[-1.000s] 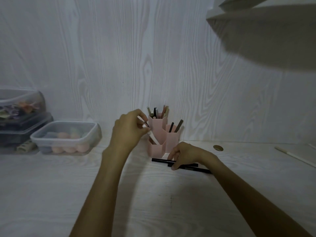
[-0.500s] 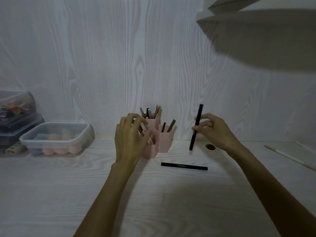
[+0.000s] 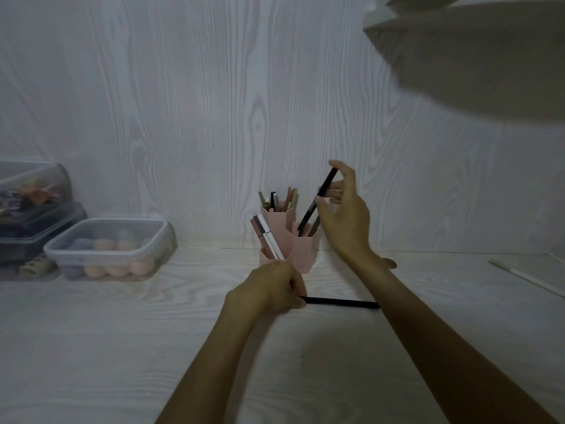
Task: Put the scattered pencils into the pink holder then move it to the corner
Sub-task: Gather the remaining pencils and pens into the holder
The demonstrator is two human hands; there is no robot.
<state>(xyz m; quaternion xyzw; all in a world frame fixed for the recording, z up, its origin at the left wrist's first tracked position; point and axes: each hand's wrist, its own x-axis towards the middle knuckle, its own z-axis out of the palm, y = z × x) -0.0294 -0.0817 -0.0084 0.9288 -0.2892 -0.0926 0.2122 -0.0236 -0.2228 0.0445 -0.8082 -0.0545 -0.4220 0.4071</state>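
The pink holder (image 3: pixel 303 254), made of hexagonal tubes, stands against the back wall with several pencils in it. A white pencil (image 3: pixel 270 239) and a brown one lean out of its front tube. My right hand (image 3: pixel 345 218) pinches a black pencil (image 3: pixel 318 201), tilted, with its lower end inside the holder's right tube. A second black pencil (image 3: pixel 341 302) lies flat on the desk in front of the holder. My left hand (image 3: pixel 272 290) is curled over its left end with the fingers closed on it.
A clear lidded box (image 3: pixel 107 249) of round sponges sits left, with stacked boxes (image 3: pixel 30 209) behind it. A white stick (image 3: pixel 527 277) lies far right. A small brown disc (image 3: pixel 392 264) peeks out behind my right wrist. A shelf (image 3: pixel 458 41) overhangs upper right.
My right hand brought its black pencil left, into the holder's right tube. My left hand left the holder and dropped onto the end of the pencil lying on the desk.
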